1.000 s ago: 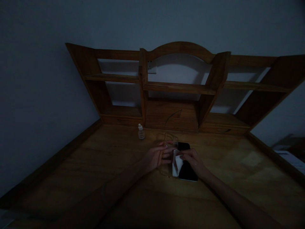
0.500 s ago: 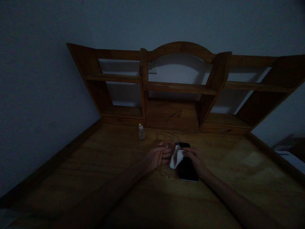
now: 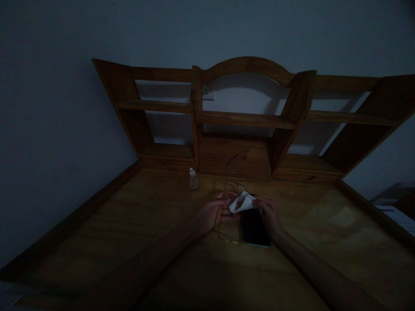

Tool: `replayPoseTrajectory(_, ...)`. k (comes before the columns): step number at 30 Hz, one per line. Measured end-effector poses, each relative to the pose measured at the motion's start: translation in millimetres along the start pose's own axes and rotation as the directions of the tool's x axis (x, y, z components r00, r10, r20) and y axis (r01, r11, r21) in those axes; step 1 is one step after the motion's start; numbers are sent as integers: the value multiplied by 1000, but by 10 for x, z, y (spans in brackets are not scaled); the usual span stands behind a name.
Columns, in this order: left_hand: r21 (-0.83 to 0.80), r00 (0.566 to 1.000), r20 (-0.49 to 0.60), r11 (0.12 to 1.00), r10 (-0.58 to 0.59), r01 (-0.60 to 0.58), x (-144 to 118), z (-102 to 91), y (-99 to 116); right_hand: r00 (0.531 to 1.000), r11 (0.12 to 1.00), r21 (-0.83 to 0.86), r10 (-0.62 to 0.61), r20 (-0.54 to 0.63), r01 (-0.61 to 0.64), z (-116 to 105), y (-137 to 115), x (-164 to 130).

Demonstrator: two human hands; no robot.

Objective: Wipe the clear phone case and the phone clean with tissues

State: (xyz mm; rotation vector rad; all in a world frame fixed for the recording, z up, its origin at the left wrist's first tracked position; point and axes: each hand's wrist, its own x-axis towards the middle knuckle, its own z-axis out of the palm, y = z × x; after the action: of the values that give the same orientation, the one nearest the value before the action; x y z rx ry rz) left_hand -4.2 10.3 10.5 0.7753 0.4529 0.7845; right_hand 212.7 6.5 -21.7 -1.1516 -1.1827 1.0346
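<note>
The desk (image 3: 136,224) is showing smooth grained wood; under the hands, a clear plastic phone case (image 3: 229,231) and glossy black phone (image 3: 255,229) are lying, a soft white cloth (image 3: 241,202) crumpling above.

One head-worn view looks forward and down over the desk (image 3: 129,224) from fairly near.

Both my forearms reach forward from the bottom of the view and draw close together ahead of me. My left hand (image 3: 214,212) lies low, palm down, fingers stretched forward and a little spread. My right hand (image 3: 268,215) sits just beside it, wrist slightly bent, fingers curled inward and pinched at the tips towards the left. The two hands' fingertips nearly meet.
</note>
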Motion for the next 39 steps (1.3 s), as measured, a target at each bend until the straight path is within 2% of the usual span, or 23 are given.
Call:
replayPoseTrajectory(11,4,1000,-17,1000,-6,6,-5,47,6,999,999,-28,-45,-4,45,-4,-40,-9)
replayPoseTrajectory(14,36,999,-54,999,3,-1,7,18,-27,998,997,-51,-59,12,59,7,-63,-29)
replayPoseTrajectory(19,109,995,-91,994,42,-32,20,-33,-66,995,992,-99,-76,59,81,21,-163,-109)
replayPoseTrajectory(22,135,987,-150,990,54,-34,11,-4,-50,978,979,-141,-121,168,146,33,-256,-165)
replayPoseTrajectory(24,166,976,-207,986,64,-30,4,24,-43,940,954,-172,-189,284,244,48,-315,-194)
replayPoseTrajectory(26,201,963,-259,979,78,-25,7,31,-52,880,909,-193,-275,387,369,70,-358,-213)
replayPoseTrajectory(30,276,931,-343,961,122,-25,57,-35,-117,711,755,-223,-411,570,616,133,-414,-247)
replayPoseTrajectory(33,341,908,-350,934,229,-104,118,-106,-172,603,648,-222,-453,656,728,182,-457,-289)
replayPoseTrajectory(36,341,897,-325,922,301,-186,171,-165,-210,555,601,-224,-445,703,767,217,-485,-327)
replayPoseTrajectory(39,343,894,-333,922,300,-181,203,-213,-233,523,573,-225,-431,735,788,231,-479,-332)
